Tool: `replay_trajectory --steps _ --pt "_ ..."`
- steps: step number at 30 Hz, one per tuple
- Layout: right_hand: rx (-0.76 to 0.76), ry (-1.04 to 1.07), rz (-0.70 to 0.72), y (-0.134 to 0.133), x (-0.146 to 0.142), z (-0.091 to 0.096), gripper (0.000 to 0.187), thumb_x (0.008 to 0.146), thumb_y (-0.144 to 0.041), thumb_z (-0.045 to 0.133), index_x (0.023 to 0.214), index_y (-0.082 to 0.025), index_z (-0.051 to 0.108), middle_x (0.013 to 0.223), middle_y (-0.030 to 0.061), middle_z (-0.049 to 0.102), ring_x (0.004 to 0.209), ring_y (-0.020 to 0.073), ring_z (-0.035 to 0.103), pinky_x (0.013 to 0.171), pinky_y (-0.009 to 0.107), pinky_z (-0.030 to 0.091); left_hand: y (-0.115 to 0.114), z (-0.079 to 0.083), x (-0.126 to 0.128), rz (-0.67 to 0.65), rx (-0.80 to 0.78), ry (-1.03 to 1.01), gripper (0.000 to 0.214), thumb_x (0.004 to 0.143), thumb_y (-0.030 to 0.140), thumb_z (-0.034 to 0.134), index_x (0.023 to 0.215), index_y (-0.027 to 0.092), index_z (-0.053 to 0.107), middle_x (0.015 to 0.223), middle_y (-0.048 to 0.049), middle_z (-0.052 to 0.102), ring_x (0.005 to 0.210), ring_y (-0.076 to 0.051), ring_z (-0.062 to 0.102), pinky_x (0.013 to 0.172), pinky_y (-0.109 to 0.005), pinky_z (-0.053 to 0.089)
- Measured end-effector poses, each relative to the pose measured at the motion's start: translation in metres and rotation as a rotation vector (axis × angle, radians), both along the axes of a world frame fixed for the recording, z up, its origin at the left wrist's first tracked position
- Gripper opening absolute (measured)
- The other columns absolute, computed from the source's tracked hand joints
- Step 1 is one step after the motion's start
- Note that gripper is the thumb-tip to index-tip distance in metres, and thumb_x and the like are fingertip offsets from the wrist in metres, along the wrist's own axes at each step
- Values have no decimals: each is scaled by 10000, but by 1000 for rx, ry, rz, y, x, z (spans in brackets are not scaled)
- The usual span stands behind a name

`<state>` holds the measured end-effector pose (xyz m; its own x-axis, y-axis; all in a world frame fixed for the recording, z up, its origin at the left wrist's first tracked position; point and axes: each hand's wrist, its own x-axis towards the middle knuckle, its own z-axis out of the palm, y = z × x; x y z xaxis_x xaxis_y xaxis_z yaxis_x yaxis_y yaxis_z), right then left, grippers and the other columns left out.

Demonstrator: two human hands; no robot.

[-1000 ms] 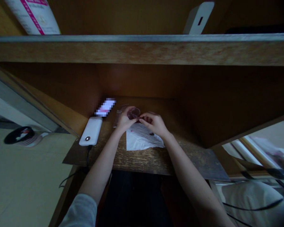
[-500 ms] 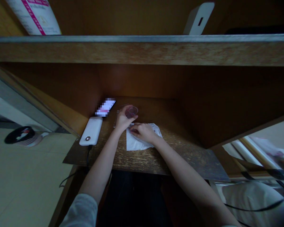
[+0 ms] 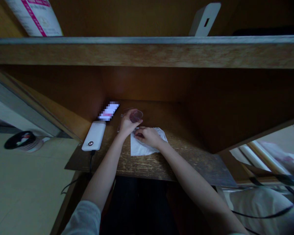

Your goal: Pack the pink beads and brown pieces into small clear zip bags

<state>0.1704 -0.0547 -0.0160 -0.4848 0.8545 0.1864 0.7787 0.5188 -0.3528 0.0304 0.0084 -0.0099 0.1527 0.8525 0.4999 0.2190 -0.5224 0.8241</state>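
My left hand (image 3: 128, 122) is wrapped round a small clear round container (image 3: 136, 116), tilted so that its round rim faces right; I cannot tell its exact kind. Just to the right, my right hand (image 3: 147, 135) rests on a crumpled white tissue (image 3: 142, 149) lying on the wooden desk (image 3: 147, 168). The fingers of this hand are curled in, and whatever they pinch, if anything, is hidden. Some clear plastic partly shows behind and left of my left hand.
A lit phone (image 3: 109, 111) leans at the left wall behind a white power bank (image 3: 94, 135) with a black cable. Overhead runs a shelf edge (image 3: 147, 52) carrying a white-and-pink container (image 3: 39, 18) and a white box-shaped device (image 3: 205, 19). A basket (image 3: 24, 141) stands on the floor.
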Motion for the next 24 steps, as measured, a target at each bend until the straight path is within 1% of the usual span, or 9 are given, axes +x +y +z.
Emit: replay_trajectory --steps 4,6,9,11,15,18,21,22,24 --pt "9 2 -7 -2 0 2 175 870 -297 559 937 -201 690 930 59 680 783 164 601 645 253 359 0 1 0 11 16 5 484 630 162 754 1080 216 585 1122 -69 648 965 -206 649 848 -375 531" --pt "-8 26 -22 -3 1 4 175 869 -307 561 924 -198 687 889 55 689 756 164 608 639 253 363 0 0 0 25 27 8 483 626 161 757 1075 214 587 1117 -69 649 951 -205 652 840 -370 533" --pt "-69 127 -43 -4 4 8 166 866 -305 564 914 -195 679 836 43 697 725 156 614 636 245 374 2 -1 -1 31 26 0 489 619 161 761 1075 209 589 1103 -68 653 944 -205 654 836 -366 536" --pt "-123 252 -65 -2 8 8 153 858 -286 562 899 -191 675 832 37 699 713 145 610 640 240 387 2 -1 -2 25 19 -8 503 619 160 760 1089 209 587 1087 -67 660 947 -206 655 831 -363 539" --pt "-272 666 -94 10 18 5 128 797 -274 588 814 -165 652 804 35 680 708 133 593 653 241 428 4 -1 -4 16 10 -26 505 625 177 760 1099 200 588 1074 -73 665 945 -207 659 811 -352 548" --pt "-447 1094 -224 17 28 4 131 723 -264 629 803 -161 621 746 24 655 607 104 550 576 218 438 4 -1 -5 26 9 -37 493 626 186 762 1089 192 593 1076 -80 665 926 -203 662 799 -348 552" --pt "-597 1496 -359 21 42 7 116 700 -241 623 775 -170 568 648 -12 593 454 54 414 411 165 338 4 -1 -5 31 1 -43 497 623 179 762 1090 187 593 1079 -85 664 909 -199 663 799 -351 552" --pt "-642 1593 -384 22 47 8 109 705 -243 614 737 -177 532 599 -29 550 413 43 351 362 156 274 4 -1 -5 29 -4 -44 497 622 176 761 1091 187 593 1076 -83 665 905 -198 663 798 -353 553" --pt "-726 1712 -414 24 58 9 183 728 -274 599 677 -194 443 524 -58 461 366 33 245 310 155 170 4 -2 -5 27 -16 -41 497 623 174 760 1091 188 594 1065 -79 668 909 -198 662 800 -355 553"
